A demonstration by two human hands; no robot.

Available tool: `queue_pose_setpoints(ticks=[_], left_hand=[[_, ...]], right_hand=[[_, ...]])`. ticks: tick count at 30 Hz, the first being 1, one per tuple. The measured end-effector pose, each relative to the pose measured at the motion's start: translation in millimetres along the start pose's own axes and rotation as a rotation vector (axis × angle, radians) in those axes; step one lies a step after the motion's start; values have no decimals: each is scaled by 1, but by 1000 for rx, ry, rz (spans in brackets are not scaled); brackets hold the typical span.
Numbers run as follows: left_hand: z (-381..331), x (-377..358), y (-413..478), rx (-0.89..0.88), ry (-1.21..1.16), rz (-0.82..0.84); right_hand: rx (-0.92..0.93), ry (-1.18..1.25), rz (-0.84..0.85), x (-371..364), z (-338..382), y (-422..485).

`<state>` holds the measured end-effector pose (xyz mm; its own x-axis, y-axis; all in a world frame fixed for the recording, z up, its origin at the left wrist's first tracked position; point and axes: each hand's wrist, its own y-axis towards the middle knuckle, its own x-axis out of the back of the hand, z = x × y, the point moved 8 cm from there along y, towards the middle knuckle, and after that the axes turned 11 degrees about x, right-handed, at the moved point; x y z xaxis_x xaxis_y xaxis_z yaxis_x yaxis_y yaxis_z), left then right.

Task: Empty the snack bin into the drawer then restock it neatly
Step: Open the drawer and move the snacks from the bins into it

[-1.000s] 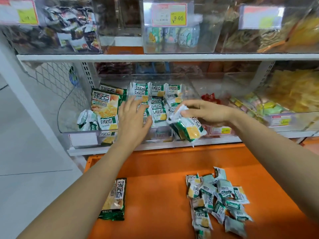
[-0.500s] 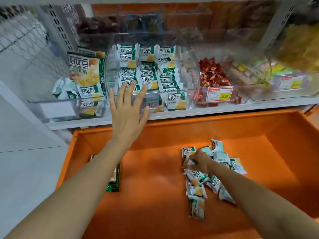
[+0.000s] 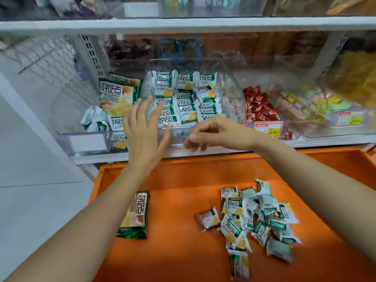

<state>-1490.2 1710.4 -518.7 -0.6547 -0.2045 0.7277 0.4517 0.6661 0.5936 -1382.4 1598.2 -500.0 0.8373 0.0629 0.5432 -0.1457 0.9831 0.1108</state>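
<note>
Head view: mid-emptying, I'd say. Snack bin (image 3: 230, 88) holds rows of packets (image 3: 185, 98); loose pile (image 3: 258, 216) in drawer (image 3: 173, 251). Left hand (image 3: 144, 137) spread at bin front. Right hand (image 3: 213, 133) loosely curled, apparently empty. Next: reach in, grab a handful.

Centre frame: your left hand (image 3: 145, 137), fingers spread, before the clear snack bin (image 3: 234, 94) of stacked packets (image 3: 184, 98). Your right hand (image 3: 215, 133), fingers curled and blurred, at its front edge. Lower frame: orange drawer (image 3: 183, 251) holding a loose pile (image 3: 258, 216), right, and one large packet (image 3: 135, 214), left.
</note>
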Motion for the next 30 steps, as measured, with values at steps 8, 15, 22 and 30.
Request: queue_pose_setpoints(ticks=[8,15,22,30], left_hand=[[19,1,18,-5,-123,138],[25,0,24,-45,-38,77],[26,0,24,-42,-50,54],[25,4,26,-23,-108,118]], right_hand=[[-176,-430,-10,41,-65,117],[-358,-519,212,17,-110,156],[-395,-419,196,20,-110,152],[-253,-275,-144,51,-85,126]])
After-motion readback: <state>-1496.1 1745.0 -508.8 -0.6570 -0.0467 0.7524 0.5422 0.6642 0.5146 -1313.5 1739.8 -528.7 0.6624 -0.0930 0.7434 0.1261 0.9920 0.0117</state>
